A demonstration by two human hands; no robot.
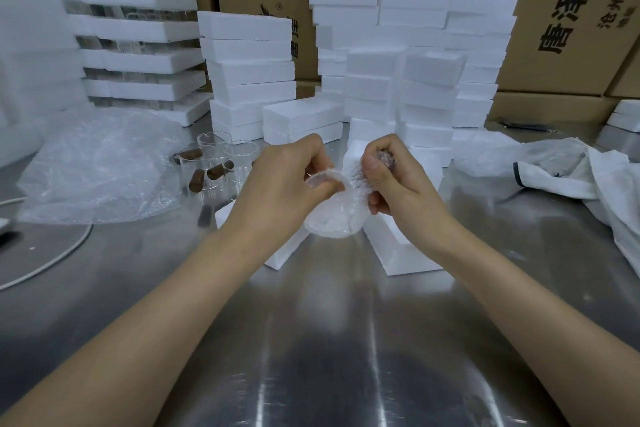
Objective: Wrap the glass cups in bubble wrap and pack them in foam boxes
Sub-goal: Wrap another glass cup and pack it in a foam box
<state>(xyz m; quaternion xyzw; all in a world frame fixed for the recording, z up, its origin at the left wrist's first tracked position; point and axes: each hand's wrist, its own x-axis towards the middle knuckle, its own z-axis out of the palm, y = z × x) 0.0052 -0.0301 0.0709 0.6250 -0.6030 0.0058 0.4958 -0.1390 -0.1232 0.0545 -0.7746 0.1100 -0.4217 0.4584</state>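
I hold a glass cup wrapped in bubble wrap (335, 211) above the steel table. My left hand (284, 184) grips its left side, fingers curled over the rim. My right hand (394, 184) pinches the wrap on the right, around what looks like the cup's brown handle. Under the cup lie two open white foam box halves, one below my left hand (287, 253) and one below my right hand (398, 250). Several bare glass cups with brown wooden handles (214, 163) stand to the left.
A pile of bubble wrap sheets (97, 166) lies at the left. Stacks of white foam boxes (415, 80) and cardboard cartons (554, 28) fill the back. A white cloth (588, 177) lies at the right, and a white cable (52, 260) curves at the left.
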